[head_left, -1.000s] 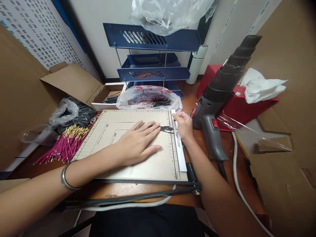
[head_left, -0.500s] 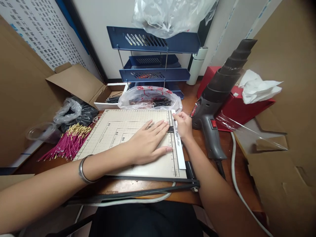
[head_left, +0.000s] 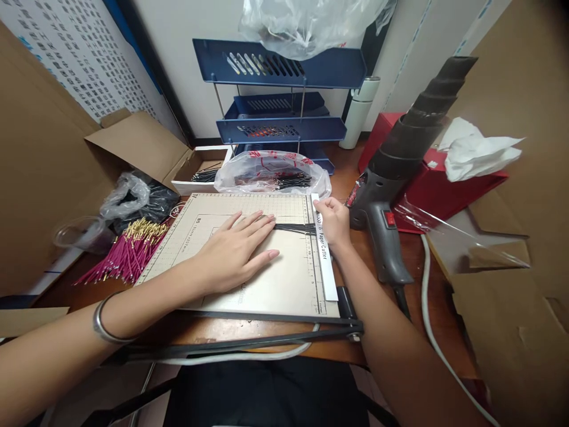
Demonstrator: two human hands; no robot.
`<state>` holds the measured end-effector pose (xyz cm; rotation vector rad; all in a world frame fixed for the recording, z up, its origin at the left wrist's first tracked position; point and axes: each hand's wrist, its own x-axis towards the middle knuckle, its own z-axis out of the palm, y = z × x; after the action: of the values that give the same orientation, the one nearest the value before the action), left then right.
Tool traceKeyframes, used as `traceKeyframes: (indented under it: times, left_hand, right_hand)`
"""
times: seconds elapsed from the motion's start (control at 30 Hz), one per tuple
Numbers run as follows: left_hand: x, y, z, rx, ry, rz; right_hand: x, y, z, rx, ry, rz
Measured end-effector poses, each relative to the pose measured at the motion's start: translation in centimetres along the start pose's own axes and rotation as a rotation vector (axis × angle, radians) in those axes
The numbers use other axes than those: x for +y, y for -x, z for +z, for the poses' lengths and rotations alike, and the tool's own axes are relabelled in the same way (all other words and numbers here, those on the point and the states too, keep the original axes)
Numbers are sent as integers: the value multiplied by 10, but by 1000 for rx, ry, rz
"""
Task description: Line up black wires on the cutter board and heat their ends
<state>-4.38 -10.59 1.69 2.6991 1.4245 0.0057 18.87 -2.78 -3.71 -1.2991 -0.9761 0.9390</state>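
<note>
A cream paper cutter (head_left: 275, 290) printed with a grid and size marks lies in front of me. My left hand (head_left: 235, 249) rests flat on its board, fingers stretched out to the right. From under those fingertips a bundle of thin black wires (head_left: 293, 228) runs to the white strip labelled "Paper Cutter" (head_left: 328, 267). At the right edge, my right hand (head_left: 333, 224) is closed, its thumb by the strip's upper part. What its fingers grip is hidden. The cutter's black arm (head_left: 249, 341) lies lowered along the near side.
A grey heat gun (head_left: 384, 207) stands at the right, before a red tissue box (head_left: 427, 190). Magenta wires with gold tips (head_left: 128, 252) lie at the left. A plastic bag (head_left: 267, 175) of black wires and a blue rack (head_left: 280, 130) stand behind.
My left hand has slid left along the board, so a longer stretch of the black wires shows. My right hand stays at the strip. The view has shifted slightly.
</note>
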Motion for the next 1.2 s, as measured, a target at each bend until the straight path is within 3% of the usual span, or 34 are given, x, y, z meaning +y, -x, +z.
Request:
traceKeyframes:
  times: [0.4,0.6,0.73,0.87,1.03,1.2]
  left_hand:
    - [14,-30,2,-33,42,63]
    - [17,-34,6,-33,83,117]
    - [12,-44,2,66,108,146]
    - [2,-70,-13,179,204,119]
    - [1,-99,-27,26,341,75]
    - [6,-107,-27,-79,328,64]
  right_hand:
    - [-2,1,0,-22,26,-11]
    - [-1,1,0,-24,38,-7]
    - [0,0,0,-15,27,-3]
    - [1,-1,1,-17,-6,-7]
    - [1,0,0,-21,10,6]
    - [-2,0,1,-12,17,7]
